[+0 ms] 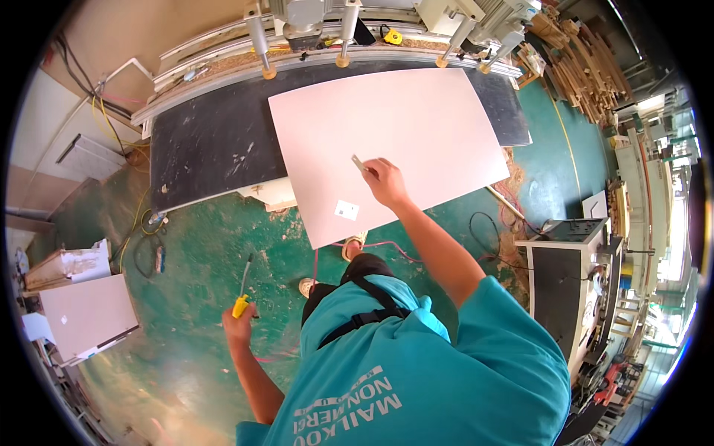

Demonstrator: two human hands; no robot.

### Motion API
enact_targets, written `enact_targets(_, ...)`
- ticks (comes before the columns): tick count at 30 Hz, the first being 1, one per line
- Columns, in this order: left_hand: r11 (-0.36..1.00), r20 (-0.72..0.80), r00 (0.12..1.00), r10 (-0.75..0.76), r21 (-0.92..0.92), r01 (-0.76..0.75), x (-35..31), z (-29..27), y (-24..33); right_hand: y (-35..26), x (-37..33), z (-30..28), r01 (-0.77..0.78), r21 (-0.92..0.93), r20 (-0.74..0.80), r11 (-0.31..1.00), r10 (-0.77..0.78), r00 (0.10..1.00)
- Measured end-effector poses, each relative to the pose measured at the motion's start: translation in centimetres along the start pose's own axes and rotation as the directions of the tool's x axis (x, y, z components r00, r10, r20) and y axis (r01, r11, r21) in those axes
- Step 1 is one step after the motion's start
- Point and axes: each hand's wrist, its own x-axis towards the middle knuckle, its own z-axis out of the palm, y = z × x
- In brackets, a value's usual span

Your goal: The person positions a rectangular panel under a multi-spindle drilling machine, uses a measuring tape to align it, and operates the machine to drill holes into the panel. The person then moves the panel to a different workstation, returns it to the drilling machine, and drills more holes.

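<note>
A large pale pinkish-white panel [401, 123] lies at an angle on the black bench top [216, 141], with its near edge overhanging. Near its front left corner is a small white label [346, 209]. My right hand [385, 183] is closed above the panel, pinching a small flat greyish strip [358, 162] whose exact kind I cannot make out. Low on the left, away from the bench, my left hand [239, 324] grips a yellow air blow gun [241, 305]. The gun's long thin nozzle points up and away from me.
Metal clamp posts [346, 33] with round pads stand along the bench's far side, near a yellow tape measure [393, 35]. A pink hose [394, 245] trails over the green floor. Another panel [89, 316] is at left, a dark-sided cabinet [558, 286] at right, stacked timber [584, 67] beyond.
</note>
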Motion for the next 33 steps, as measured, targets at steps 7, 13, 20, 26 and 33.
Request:
enact_targets(7,0.950,-0.082,0.983,-0.164,-0.282,0.135,0.8,7.0,8.1,-4.1,15.3,-4.4,0.329,0.182,-0.054,0.927,-0.325,0.944)
enact_targets(13,0.985,-0.133,0.978,-0.163,0.032,0.168,-1.8,12.0,6.9,-10.1,24.7,-6.3,0.591,0.260,-0.242,0.764,-0.541,0.806)
enact_targets(20,0.972,-0.326,0.916,-0.233,-0.058,0.226,-0.8,14.6,11.9,-21.9,36.2,-18.3,0.777,-0.237,-0.610,0.583,-0.712,0.348)
enact_targets(26,0.986,-0.325,0.945,-0.024,0.146,0.075,1.8,11.9,12.6,-23.6,43.8,-17.4,0.644,-0.553,-0.182,0.529,-0.831,0.526)
enact_targets(33,0.914,-0.354,0.926,0.133,-0.318,-0.253,4.3,9.5,15.7,-22.9,33.3,-15.5,0.676,-0.501,-0.419,0.540,-0.835,0.357)
